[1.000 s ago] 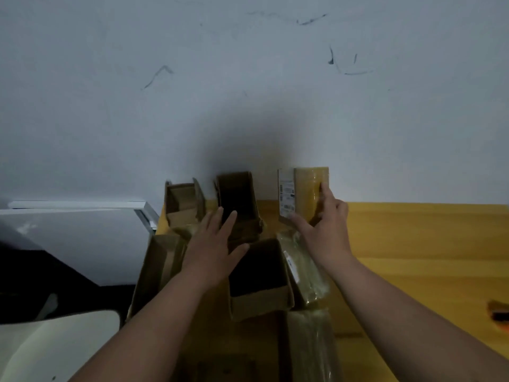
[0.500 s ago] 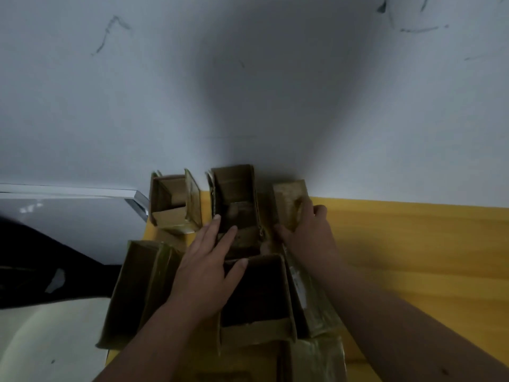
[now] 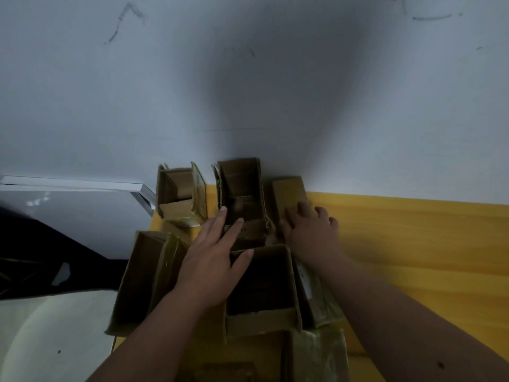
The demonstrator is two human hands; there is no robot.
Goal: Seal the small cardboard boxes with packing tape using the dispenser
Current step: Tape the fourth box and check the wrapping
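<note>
Counting from the yellow table [image 3: 413,244]: four open cardboard boxes [image 3: 242,194] clustered at its left end, three closed taped boxes [image 3: 289,194] alongside those. Two hands [image 3: 209,260] over that same left end.

Head view, downward (close), facing wall [image 3: 248,78]

Your yellow bench [image 3: 413,244] met the wall, and cardboard boxes crowded its left end: open boxes [image 3: 242,199] toward the wall, a closed box [image 3: 289,194] beside them, taped ones [image 3: 316,357] nearer you.
</note>
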